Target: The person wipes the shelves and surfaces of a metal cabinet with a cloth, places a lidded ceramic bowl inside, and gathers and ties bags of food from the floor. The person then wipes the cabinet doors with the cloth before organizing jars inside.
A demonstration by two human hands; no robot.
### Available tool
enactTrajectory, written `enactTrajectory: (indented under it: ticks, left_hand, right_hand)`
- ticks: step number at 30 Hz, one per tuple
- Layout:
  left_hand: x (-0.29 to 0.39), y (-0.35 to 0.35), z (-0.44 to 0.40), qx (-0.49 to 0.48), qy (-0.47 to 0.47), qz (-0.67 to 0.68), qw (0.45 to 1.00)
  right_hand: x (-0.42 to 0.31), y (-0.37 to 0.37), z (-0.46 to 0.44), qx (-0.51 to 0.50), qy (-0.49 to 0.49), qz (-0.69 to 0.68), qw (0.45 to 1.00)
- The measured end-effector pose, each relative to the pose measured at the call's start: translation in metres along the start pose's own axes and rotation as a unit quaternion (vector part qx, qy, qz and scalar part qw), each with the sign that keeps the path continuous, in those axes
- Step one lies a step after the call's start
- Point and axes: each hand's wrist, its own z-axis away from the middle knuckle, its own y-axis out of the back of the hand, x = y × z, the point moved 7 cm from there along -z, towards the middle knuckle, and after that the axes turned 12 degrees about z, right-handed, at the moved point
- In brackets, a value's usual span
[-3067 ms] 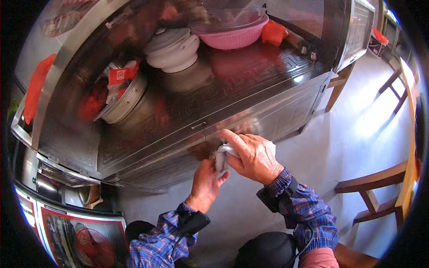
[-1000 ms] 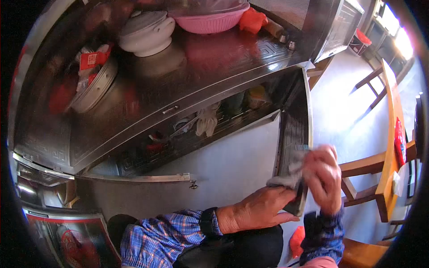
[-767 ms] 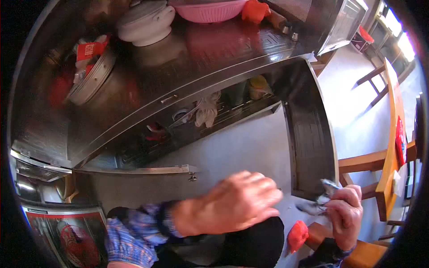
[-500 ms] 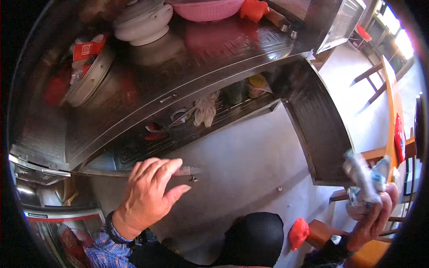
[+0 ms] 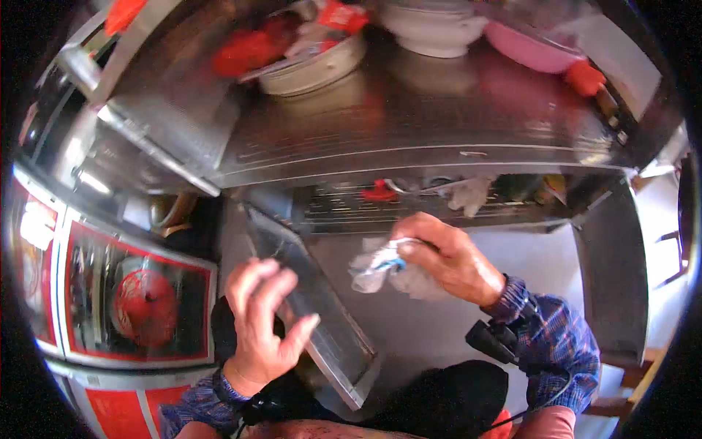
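My right hand [image 5: 461, 260] pinches a crumpled whitish rag [image 5: 376, 265] with blue patches, its loose part hanging to the left of my fingers. The rag is blurred by motion. My left hand [image 5: 262, 325] is raised with fingers apart and holds nothing. Right beside it an open metal cabinet door [image 5: 322, 307] juts toward me; whether my fingers touch it I cannot tell. Beyond both hands is the cabinet's slatted lower shelf [image 5: 336, 208], bearing a pale glove [image 5: 469, 194], a red object [image 5: 379, 192] and a yellow-lidded jar [image 5: 553, 186].
On the metal counter [image 5: 409, 135] stand a white pot [image 5: 439, 33], a pink basin [image 5: 523, 50] and a tilted pale container [image 5: 314, 73] with red packets. Another open door [image 5: 614, 271] is on the right. A red-framed glass cabinet [image 5: 142, 304] stands at left.
My view has swung left. My right hand has brought the rag from the far right to the middle, before the lower shelf. The left door now shows its broad face.
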Motion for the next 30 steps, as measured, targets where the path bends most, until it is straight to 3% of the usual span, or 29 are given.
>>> enactTrajectory:
  ticks: [1, 3, 4, 5, 8, 9, 11, 15, 17, 19, 21, 22, 23, 25, 26, 27, 29, 30]
  left_hand:
    - [-0.011, 0.009, 0.005, 0.034, 0.064, -0.014, 0.997]
    - [-0.050, 0.009, 0.036, 0.069, 0.236, 0.153, 0.957]
    - [-0.060, -0.004, 0.048, 0.092, 0.312, 0.362, 0.874]
    - [-0.057, -0.007, 0.044, 0.082, 0.335, 0.410, 0.844]
    - [-0.072, -0.010, 0.073, -0.029, 0.479, 0.360, 0.800]
    - [-0.073, -0.008, 0.073, -0.033, 0.481, 0.357, 0.800]
    - [-0.073, -0.005, 0.072, -0.047, 0.467, 0.379, 0.798]
    - [-0.080, 0.001, 0.080, -0.046, 0.428, 0.405, 0.807]
    - [-0.098, -0.005, 0.096, 0.076, 0.423, 0.621, 0.655]
    - [-0.114, -0.004, 0.090, 0.099, 0.416, 0.651, 0.627]
    - [-0.108, 0.010, 0.088, 0.088, 0.515, 0.626, 0.578]
    - [-0.112, 0.010, 0.079, 0.063, 0.498, 0.603, 0.619]
    - [-0.100, 0.010, 0.069, 0.007, 0.484, 0.621, 0.616]
    - [-0.108, 0.012, 0.064, -0.042, 0.462, 0.545, 0.698]
    - [-0.110, 0.016, 0.062, -0.125, 0.480, 0.450, 0.743]
    - [-0.112, 0.014, 0.066, -0.125, 0.482, 0.450, 0.742]
    - [-0.112, 0.011, 0.066, -0.177, 0.408, 0.380, 0.811]
    - [-0.109, 0.014, 0.062, -0.166, 0.425, 0.400, 0.795]
  right_hand:
    - [-0.008, -0.019, -0.021, -0.007, 0.044, -0.008, 0.999]
    - [-0.035, -0.050, -0.059, 0.056, 0.166, 0.000, 0.984]
    - [-0.051, -0.065, -0.076, 0.082, 0.236, 0.002, 0.968]
    - [-0.061, -0.083, -0.093, 0.093, 0.275, 0.014, 0.957]
    - [-0.087, -0.126, -0.126, 0.127, 0.364, 0.136, 0.913]
    - [-0.086, -0.141, -0.136, 0.159, 0.391, 0.188, 0.887]
    - [-0.064, -0.181, -0.156, 0.068, 0.313, 0.269, 0.908]
    - [-0.074, -0.184, -0.129, 0.007, 0.350, 0.201, 0.915]
    - [-0.081, -0.183, -0.096, 0.013, 0.399, 0.144, 0.905]
    - [-0.092, -0.184, -0.065, -0.039, 0.398, 0.016, 0.917]
    - [-0.099, -0.190, -0.037, -0.145, 0.384, -0.025, 0.911]
    - [-0.100, -0.194, -0.026, -0.167, 0.395, -0.092, 0.899]
    - [-0.101, -0.196, -0.016, -0.189, 0.403, -0.159, 0.881]
    - [-0.104, -0.196, 0.000, -0.201, 0.440, -0.190, 0.854]
    - [-0.105, -0.200, 0.006, -0.217, 0.447, -0.191, 0.846]
    - [-0.106, -0.204, 0.012, -0.232, 0.455, -0.192, 0.838]
    - [-0.076, -0.227, 0.028, -0.337, 0.403, -0.136, 0.840]
    - [-0.041, -0.250, 0.040, -0.272, 0.452, -0.084, 0.846]
